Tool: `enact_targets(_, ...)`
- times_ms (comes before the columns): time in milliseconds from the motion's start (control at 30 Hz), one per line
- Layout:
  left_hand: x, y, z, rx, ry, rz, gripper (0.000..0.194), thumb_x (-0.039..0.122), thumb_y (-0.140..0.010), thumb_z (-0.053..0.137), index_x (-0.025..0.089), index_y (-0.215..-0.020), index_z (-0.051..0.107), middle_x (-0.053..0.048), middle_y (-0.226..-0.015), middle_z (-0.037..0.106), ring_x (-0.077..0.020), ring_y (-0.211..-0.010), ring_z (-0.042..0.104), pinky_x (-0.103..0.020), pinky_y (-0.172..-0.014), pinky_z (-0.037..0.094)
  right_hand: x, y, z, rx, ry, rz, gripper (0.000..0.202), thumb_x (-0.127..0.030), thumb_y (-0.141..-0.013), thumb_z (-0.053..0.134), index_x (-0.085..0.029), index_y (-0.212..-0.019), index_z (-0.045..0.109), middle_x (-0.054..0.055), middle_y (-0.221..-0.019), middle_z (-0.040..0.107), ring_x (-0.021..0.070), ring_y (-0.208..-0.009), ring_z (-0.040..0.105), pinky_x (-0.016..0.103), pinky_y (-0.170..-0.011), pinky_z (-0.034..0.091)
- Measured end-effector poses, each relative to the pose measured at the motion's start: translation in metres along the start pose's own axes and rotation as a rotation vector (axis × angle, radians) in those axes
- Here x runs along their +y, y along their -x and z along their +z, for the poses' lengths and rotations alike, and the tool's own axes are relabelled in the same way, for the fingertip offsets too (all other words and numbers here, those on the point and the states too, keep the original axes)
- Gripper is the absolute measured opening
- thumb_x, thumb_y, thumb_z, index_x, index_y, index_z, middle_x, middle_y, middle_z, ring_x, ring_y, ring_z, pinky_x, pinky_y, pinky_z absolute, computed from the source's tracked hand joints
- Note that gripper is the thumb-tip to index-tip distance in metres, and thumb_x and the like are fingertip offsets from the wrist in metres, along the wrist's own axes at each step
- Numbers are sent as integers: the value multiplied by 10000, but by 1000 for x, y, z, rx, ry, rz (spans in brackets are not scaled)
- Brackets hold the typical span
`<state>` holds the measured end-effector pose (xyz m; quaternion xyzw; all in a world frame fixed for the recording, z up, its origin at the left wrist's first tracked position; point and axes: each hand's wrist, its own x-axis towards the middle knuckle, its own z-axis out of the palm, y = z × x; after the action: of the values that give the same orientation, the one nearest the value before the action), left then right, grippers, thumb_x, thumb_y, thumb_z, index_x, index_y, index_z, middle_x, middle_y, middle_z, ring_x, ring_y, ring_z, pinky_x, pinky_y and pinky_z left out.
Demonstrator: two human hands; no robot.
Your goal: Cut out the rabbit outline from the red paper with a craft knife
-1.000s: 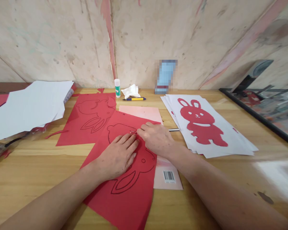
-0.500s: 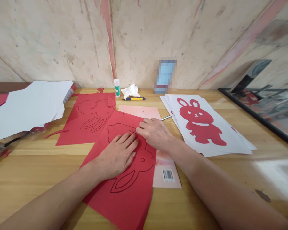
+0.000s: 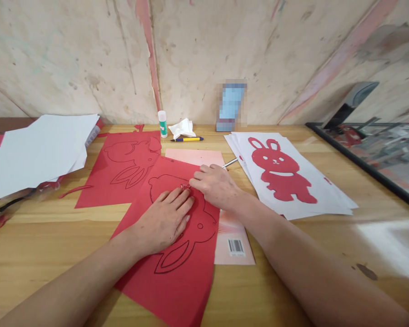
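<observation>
A red sheet (image 3: 170, 295) with a rabbit drawn in black outline lies slanted in front of me, partly over a pink booklet (image 3: 234, 261) with a barcode. My left hand (image 3: 168, 215) rests flat on the sheet, fingers stretched out over the drawing. Just beyond its fingertips, my right hand (image 3: 213, 184) is closed round a slim silver tool (image 3: 230, 162), whose back end sticks out behind the knuckles. The tool's tip is hard to make out beside a small cut spot in the paper.
Another red sheet (image 3: 98, 181) with a rabbit outline lies left. White sheets (image 3: 37, 150) are at far left; a red rabbit cutout (image 3: 286, 181) lies on white paper at right. Glue stick (image 3: 162, 125), tissue (image 3: 182, 129), pen (image 3: 187, 139) and phone (image 3: 230, 106) stand or lie near the wall.
The whole view has shifted slightly, so things appear a little further left. Both hands stay at the same part of the red sheet, and the silver tool is tilted slightly differently.
</observation>
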<state>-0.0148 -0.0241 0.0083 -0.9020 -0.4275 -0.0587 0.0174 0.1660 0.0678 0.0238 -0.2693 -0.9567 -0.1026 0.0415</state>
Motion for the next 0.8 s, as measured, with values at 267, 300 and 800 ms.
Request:
enact_targets(267, 0, 0, 0, 7, -16, 2, 410, 276, -957, 303, 127, -1321, 419, -126, -1378, 444, -286, -1269, 374, -424, -998, 332, 2, 0, 2, 17, -11, -4, 239, -61, -824, 436, -183, -887, 631, 53, -799, 628, 192, -822, 485, 309, -650, 253)
enact_targets(300, 0, 0, 0, 5, -15, 3, 409, 276, -958, 301, 126, -1320, 420, -125, -1378, 443, -285, -1268, 373, -424, -999, 330, 2, 0, 2, 16, -12, -3, 238, -58, -819, 439, -183, -882, 631, 52, -795, 627, 191, -819, 484, 309, -650, 253)
enact_targets(800, 0, -1, -2, 7, -24, 16, 403, 269, -957, 308, 113, -1310, 423, -123, -1368, 446, -285, -1252, 376, -416, -990, 333, 5, 2, 1, -10, -36, 22, 224, -51, -796, 465, -180, -874, 630, 54, -781, 619, 188, -806, 472, 304, -641, 249)
